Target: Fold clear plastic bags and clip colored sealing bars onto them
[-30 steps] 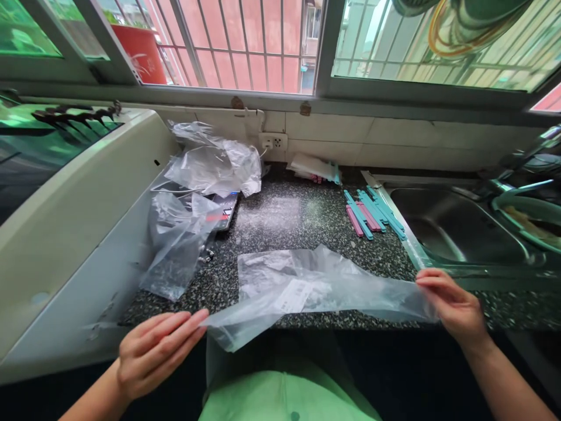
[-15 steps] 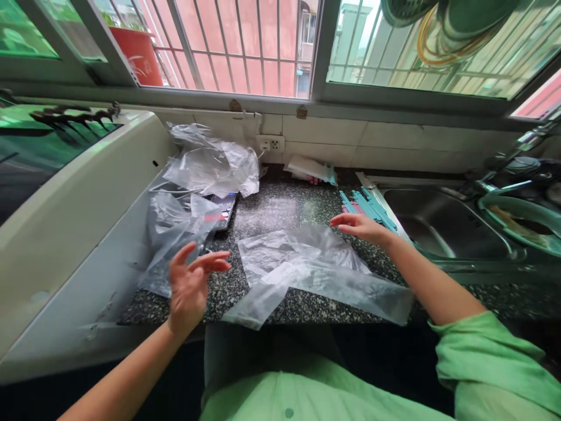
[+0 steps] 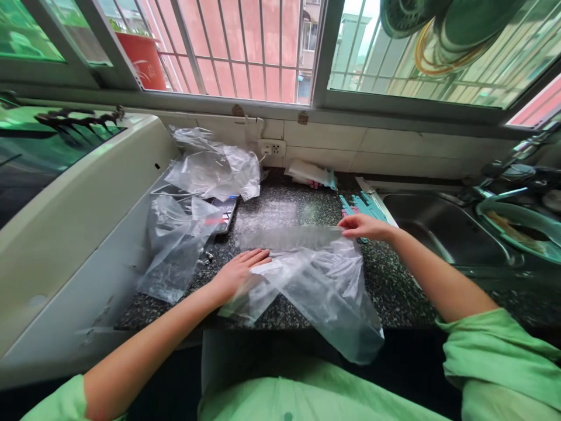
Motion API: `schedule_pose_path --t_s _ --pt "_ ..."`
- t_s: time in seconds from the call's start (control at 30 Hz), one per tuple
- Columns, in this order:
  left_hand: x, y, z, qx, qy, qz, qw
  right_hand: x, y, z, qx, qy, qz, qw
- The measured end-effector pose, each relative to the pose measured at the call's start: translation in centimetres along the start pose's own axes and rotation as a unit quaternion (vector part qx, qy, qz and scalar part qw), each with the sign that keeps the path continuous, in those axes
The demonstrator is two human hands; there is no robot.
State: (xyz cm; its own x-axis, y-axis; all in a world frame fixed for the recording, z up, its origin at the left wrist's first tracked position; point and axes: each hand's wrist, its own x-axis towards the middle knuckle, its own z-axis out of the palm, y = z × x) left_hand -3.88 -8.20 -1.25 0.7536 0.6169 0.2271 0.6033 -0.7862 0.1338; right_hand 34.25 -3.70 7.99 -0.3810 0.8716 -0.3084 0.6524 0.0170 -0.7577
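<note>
A clear plastic bag point(image 3: 313, 266) is spread over the speckled countertop in front of me, its lower right part hanging past the front edge. My left hand point(image 3: 241, 269) lies flat on the bag's left side, fingers stretched out. At the upper right corner, the fingertips of my right hand point(image 3: 362, 226) pinch the plastic. Teal and pink sealing clips point(image 3: 366, 206) lie just behind that hand, partly hidden by it.
More crumpled plastic bags point(image 3: 214, 169) are heaped at the left, partly over a dark flat item point(image 3: 228, 213). A white package point(image 3: 311, 173) rests by the wall below a socket point(image 3: 272, 147). The sink point(image 3: 438, 225) is at the right, holding a green basket point(image 3: 521, 222) at its far side.
My left hand has come down and right onto the bag, flattening out. My right hand has taken the bag's upper corner. The bag's right side has swung down over the counter edge.
</note>
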Motion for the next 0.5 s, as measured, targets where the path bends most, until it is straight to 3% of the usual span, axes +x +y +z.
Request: schedule_pose_path --t_s 0.17,0.3,0.4,0.47,0.5 --pt "2.5 -0.9 -1.4 0.051 -0.043 0.034 0.997 -4.2 -1.0 -2.7 0.006 0.048 0.049 0.998" --pt "5.8 -2.1 -2.3 0.077 -0.046 0.044 0.995 -6.6 -0.5 -3.4 -0.038 0.095 0.096 0.990" --pt "7.8 -2.2 -3.7 0.067 0.003 0.004 0.998 -7.8 0.7 -2.9 -0.050 0.123 0.121 0.984" --pt "8.4 -1.0 -4.8 0.029 0.076 -0.038 0.996 -8.4 1.5 -2.3 -0.041 0.138 0.129 0.981" --pt "8.4 0.0 -5.3 -0.010 0.095 -0.024 0.995 -8.8 1.9 -2.0 -0.032 0.146 0.132 0.980"
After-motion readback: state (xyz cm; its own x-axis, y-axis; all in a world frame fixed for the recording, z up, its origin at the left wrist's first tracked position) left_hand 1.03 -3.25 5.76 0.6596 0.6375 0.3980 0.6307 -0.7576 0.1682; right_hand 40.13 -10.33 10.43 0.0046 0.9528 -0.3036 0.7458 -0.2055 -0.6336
